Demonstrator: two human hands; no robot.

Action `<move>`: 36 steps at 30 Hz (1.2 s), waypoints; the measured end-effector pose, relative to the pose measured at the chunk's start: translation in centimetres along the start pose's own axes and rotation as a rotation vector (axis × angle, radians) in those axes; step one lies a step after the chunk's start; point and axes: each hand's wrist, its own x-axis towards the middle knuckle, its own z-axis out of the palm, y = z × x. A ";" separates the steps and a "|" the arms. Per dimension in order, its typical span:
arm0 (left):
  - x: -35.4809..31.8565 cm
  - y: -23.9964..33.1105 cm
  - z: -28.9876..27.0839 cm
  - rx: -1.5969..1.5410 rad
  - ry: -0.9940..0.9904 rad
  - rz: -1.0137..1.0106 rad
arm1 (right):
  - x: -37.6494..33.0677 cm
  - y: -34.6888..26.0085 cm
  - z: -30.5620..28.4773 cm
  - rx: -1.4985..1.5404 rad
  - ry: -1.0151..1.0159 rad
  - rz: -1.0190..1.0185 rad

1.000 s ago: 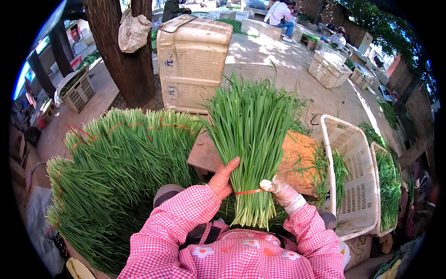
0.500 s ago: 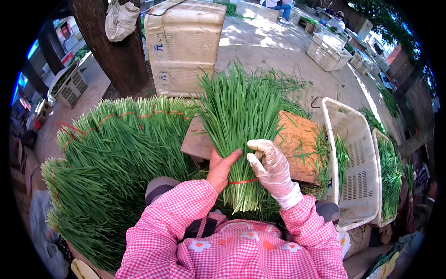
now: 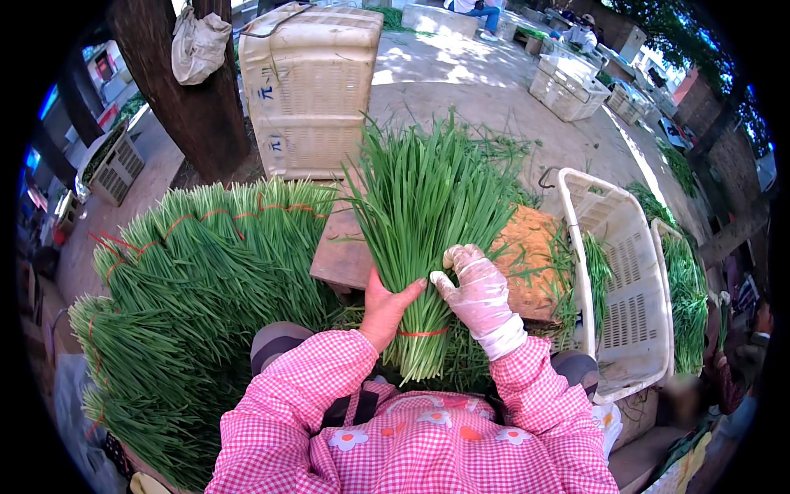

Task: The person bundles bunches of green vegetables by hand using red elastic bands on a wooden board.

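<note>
A thick bundle of long green leaves that look like chives (image 3: 432,198) stands before me, leaf tips pointing away and pale cut ends toward my body. A red band (image 3: 422,333) circles it near those ends. My bare left hand (image 3: 385,309) is wrapped round the bundle's left side, thumb lying across the front. At the right side is my right hand (image 3: 479,292) in a whitish, stained glove. Its fingers are curled in toward the thumb against the leaves; whatever they pinch is hidden.
Several banded chive bundles (image 3: 222,263) are piled at my left. A wooden board (image 3: 533,255) with leaf scraps lies beyond my right hand, beside a white plastic crate (image 3: 634,329). Another crate (image 3: 313,90) stands on end near a tree trunk (image 3: 177,90). Someone sits far off (image 3: 487,15).
The view has shifted slightly, so the surroundings sit a little further left. My right thumb and fingers have come against the leaves; my left hand keeps its hold.
</note>
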 end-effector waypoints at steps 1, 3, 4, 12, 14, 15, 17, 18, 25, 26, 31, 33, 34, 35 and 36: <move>0.0 -0.1 -0.1 0.013 -0.015 -0.002 | 0.1 -0.1 -0.2 -0.013 -0.018 0.038; 0.0 -0.1 -0.2 0.026 -0.031 0.002 | 0.3 0.2 -0.4 -0.047 0.077 0.009; 0.0 -0.1 -0.2 0.033 -0.038 0.005 | 0.4 0.5 -0.5 -0.063 0.124 -0.007; 0.3 0.0 -0.4 -0.040 -0.094 -0.134 | -1.1 14.1 -4.9 -0.417 0.250 0.247; 0.9 0.6 -0.5 -0.097 -0.091 -0.217 | -2.5 14.2 -5.1 -0.380 0.197 0.181; 1.2 1.0 -0.6 -0.121 -0.087 -0.266 | -2.7 12.1 -5.6 -0.394 0.200 0.079; 1.9 1.3 -0.6 -0.210 -0.124 -0.379 | -3.5 8.7 -6.1 -0.300 0.122 -0.077; 2.3 1.7 -0.8 -0.276 -0.144 -0.475 | -3.7 7.1 -6.0 -0.294 0.094 -0.226; 2.1 3.4 -0.8 -0.469 -0.351 -0.926 | -3.0 0.6 -4.5 -0.220 -0.189 -0.656; 1.6 3.6 -0.6 -0.521 -0.392 -1.026 | -2.3 0.1 -4.8 -0.191 -0.223 -0.707; 1.2 8.3 0.0 -0.741 -0.631 -1.178 | 0.5 -1.8 -7.5 0.067 -0.267 -0.665; 1.7 8.5 -1.1 -0.443 -0.544 -0.980 | 1.2 -1.8 -8.0 0.198 -0.206 -0.508; 1.6 8.4 -1.7 -0.379 -0.471 -0.861 | 1.2 -1.6 -8.4 0.262 -0.175 -0.418; 3.0 8.9 -3.4 -0.095 -0.735 -0.874 | 1.9 -1.6 -8.5 0.521 -0.266 -0.277; 4.4 9.5 -5.2 0.201 -0.987 -0.868 | 1.7 -1.2 -8.0 0.777 -0.292 -0.127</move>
